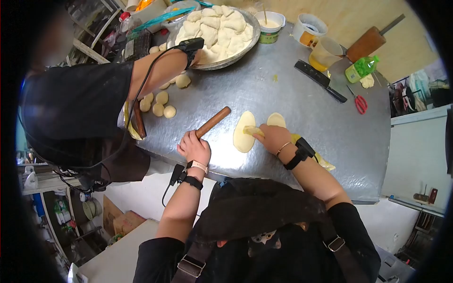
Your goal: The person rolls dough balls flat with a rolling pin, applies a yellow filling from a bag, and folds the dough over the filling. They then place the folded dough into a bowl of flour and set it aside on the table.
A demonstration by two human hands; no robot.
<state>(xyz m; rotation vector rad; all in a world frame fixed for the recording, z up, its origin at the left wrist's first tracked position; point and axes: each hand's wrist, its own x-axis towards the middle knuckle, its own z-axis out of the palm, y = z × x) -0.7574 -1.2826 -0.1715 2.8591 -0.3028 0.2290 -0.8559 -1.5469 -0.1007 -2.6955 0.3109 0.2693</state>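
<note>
My left hand (196, 150) is wrapped round the lower end of a brown wooden rolling pin (214, 121) on the metal table. To its right lies a long oval of flattened dough (242, 137). My right hand (273, 138) is closed on a yellowish strip (253, 130), whose free end lies over that oval; whether it is dough or plastic I cannot tell. Just beyond my right fingers is a smaller dough piece (277, 119), partly covered by the hand. Yellow plastic (325, 162) shows under my right forearm.
A co-worker's arm (158, 70) reaches from the left to a large bowl of dough (214, 35). Small dough balls (162, 97) sit nearby. Toward the back right are a cleaver (312, 73), red-handled scissors (361, 104), a green bottle (362, 69) and tubs (309, 29).
</note>
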